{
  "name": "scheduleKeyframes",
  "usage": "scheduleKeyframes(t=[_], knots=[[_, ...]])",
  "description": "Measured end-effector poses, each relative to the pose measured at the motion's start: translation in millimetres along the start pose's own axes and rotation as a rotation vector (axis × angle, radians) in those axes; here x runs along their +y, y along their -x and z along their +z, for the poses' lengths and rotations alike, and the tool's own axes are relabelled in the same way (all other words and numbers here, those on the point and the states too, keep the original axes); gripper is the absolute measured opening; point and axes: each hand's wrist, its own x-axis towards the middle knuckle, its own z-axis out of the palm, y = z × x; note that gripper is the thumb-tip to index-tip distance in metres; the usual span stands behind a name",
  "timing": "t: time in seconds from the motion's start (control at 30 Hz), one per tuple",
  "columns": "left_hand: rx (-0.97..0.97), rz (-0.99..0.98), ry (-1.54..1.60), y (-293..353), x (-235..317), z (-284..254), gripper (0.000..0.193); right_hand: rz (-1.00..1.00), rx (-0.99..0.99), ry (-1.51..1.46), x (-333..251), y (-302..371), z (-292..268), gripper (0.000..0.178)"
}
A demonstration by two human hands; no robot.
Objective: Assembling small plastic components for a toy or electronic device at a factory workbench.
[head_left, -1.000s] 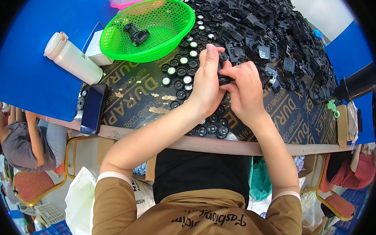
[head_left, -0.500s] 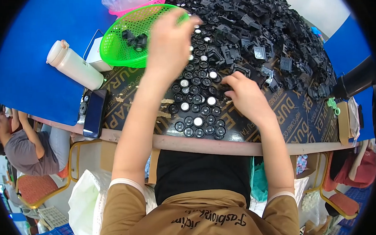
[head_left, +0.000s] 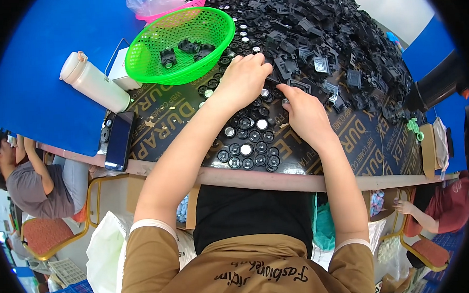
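My left hand (head_left: 245, 82) is closed over the rows of small black wheels (head_left: 246, 162), its fingertips bent down at the edge of the black parts. Whatever it grips is hidden beneath the fingers. My right hand (head_left: 307, 114) faces it from the right, index finger stretched toward the left fingertips and thumb apart from it. Some wheels have white or silver round centres, others are plain black. To the left, a green perforated basket (head_left: 147, 66) contains a few assembled black pieces (head_left: 168, 58).
A large heap of black plastic parts (head_left: 340, 42) covers the table's far right. At left stand a white bottle (head_left: 93, 82) and a phone (head_left: 119, 141). A pink basket (head_left: 173, 13) sits behind the green one. Green rings (head_left: 415, 129) lie far right. Other people sit both sides.
My left hand has come back from over the green basket, toward me and right, to the wheels. The pieces in the basket lie differently. My right hand has shifted slightly away from me.
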Motion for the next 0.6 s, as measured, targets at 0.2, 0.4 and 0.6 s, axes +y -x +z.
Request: scheduleKeyframes(t=[0.2,0.4,0.6], knots=[[0.120,-0.140,0.077,3,5,-5,0.015,0.043,-0.068,0.100,-10,-3,5,0.023],[0.155,-0.327,0.467,7,3,-9,0.024,-0.028,0.011,-0.052,0,-4,14,0.017],[0.139,-0.420,0.988,6,11,-7,0.036,0.201,0.072,-0.992,3,-10,-7,0.019]])
